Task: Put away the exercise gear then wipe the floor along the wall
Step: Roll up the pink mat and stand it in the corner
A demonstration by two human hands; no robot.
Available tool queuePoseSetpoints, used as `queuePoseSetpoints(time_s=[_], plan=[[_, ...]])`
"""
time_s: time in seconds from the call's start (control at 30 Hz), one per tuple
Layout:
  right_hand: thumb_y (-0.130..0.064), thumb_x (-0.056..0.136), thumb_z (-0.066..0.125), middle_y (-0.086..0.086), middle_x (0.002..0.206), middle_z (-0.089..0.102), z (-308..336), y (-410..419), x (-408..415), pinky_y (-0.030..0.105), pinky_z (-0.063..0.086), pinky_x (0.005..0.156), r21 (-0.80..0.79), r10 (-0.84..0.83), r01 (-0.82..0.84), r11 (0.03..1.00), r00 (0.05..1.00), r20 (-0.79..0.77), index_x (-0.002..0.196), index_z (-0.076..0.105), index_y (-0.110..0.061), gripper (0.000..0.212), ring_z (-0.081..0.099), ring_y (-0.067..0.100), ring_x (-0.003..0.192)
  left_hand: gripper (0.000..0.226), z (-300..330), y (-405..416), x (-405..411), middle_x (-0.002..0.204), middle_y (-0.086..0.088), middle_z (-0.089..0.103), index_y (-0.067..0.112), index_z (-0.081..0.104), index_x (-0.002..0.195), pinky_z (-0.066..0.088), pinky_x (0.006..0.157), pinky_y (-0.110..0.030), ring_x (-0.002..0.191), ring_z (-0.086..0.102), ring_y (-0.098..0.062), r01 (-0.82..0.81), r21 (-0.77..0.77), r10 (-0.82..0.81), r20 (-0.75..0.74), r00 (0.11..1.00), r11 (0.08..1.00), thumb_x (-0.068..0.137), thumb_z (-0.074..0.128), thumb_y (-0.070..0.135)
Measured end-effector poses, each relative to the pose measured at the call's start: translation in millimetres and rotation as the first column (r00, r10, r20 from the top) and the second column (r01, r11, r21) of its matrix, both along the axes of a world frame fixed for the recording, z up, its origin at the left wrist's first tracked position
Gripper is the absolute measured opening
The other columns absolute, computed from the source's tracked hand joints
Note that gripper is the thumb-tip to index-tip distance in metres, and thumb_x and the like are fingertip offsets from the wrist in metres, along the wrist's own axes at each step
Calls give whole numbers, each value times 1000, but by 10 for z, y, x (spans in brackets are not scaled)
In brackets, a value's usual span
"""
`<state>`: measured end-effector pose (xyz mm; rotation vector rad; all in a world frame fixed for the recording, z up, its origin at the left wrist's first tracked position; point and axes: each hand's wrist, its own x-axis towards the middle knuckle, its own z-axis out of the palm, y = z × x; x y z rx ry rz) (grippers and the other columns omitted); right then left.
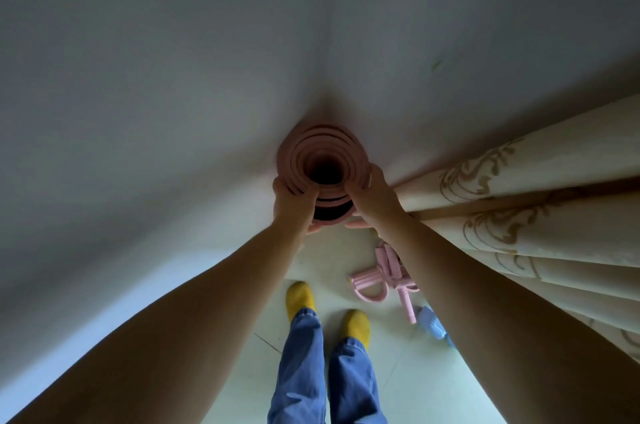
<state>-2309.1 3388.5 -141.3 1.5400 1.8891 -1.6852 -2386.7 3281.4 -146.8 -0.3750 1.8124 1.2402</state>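
I have both hands, left (294,202) and right (372,196), gripping the rolled mat (322,153) upright in the corner at twelve o'clock. Released carelessly, it may unroll or topple onto the pink pull-rope exerciser (388,276) at four o'clock.

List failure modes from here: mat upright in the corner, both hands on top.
1. The rolled mat is loosely wound and unstrapped; once the left hand and right hand let go, it may unroll or tip.
2. The pink pull-rope exerciser lies by the feet, a likely trip hazard.
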Motion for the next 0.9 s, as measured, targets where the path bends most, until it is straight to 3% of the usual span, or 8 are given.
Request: queuePoseSetpoints(time_s=[0.13, 0.3, 0.43, 0.53, 0.63, 0.77, 0.83, 0.9], plan=[[-31, 77, 49, 11, 116, 61, -62, 34, -60, 48, 58, 78, 5, -83, 82, 997, 996, 14, 124, 43, -17, 50, 65, 32, 94, 55, 13, 117, -175, 109, -4, 63, 24, 47, 124, 58, 77, -49, 97, 63, -28, 182, -27, -184, -163, 969, 983, 70, 56, 17], [-33, 94, 46, 9, 122, 50, -62, 32, -10, 39, 60, 56, -126, -71, 82, 989, 993, 94, 131, 29, -25, 42, 63, 32, 99, 61, 105, 20, -228, 125, 5, 49, 31, 31, 139, 50, 82, -42, 112, 50, -20, 249, 17, -247, -72, 966, 968, 88, 64, 24], [-43, 93, 50, 11, 136, 44, 24, 102, -18, 42, 60, 67, -97, -25, 33, 995, 996, 81, 139, 19, -29, 57, 56, 33, 110, 83, 52, -99, -236, 155, -1, 26, 24, 13, 150, 42, 102, -51, 136, 35, -27, 139, -4, -139, 12, 990, 990, 86, 64, 42], [-45, 95, 48, 14, 145, 38, 115, 124, 61, 39, 57, 76, -6, 8, -8, 1000, 995, 100, 150, 6, -24, 72, 52, 33, 117, 80, 117, -120, -216, 156, -4, 22, 23, 12, 151, 41, 104, -49, 138, 33, -28, 173, -83, -177, -40, 983, 981, 89, 58, 46], [-42, 96, 43, 20, 137, 46, 272, 140, 113, 35, 49, 75, 182, 139, -166, 969, 978, 156, 149, 10, -16, 68, 57, 32, 104, 69, 323, -121, -181, 153, -11, 28, 19, 15, 150, 38, 107, -43, 135, 36, -32, 280, -189, -313, -175, 934, 941, 94, 50, 43], [-30, 99, 39, 19, 130, 49, 691, 146, 136, 36, 42, 91, 431, 325, -369, 823, 929, 175, 138, 34, -10, 45, 52, 34, 115, 45, 810, -131, -105, 135, -17, 47, 9, 37, 138, 37, 87, -28, 119, 50, -29, 374, -300, -478, -487, 731, 878, 99, 42, 30], [-29, 98, 40, 16, 127, 51, 932, 124, 137, 38, 41, 92, 602, 473, -466, 649, 866, 161, 132, 42, -11, 38, 49, 34, 118, 41, 1081, -135, -95, 134, -15, 48, 10, 39, 136, 38, 90, -30, 119, 51, -29, 409, -323, -520, -576, 631, 854, 99, 41, 29], [-30, 98, 42, 15, 137, 46, 1160, 102, 150, 41, 36, 103, 736, 599, -532, 418, 771, 217, 138, 40, -12, 43, 42, 33, 128, 47, 1335, -148, -93, 140, -13, 43, 14, 32, 143, 39, 99, -35, 126, 46, -29, 442, -411, -601, -609, 518, 797, 100, 39, 31]])
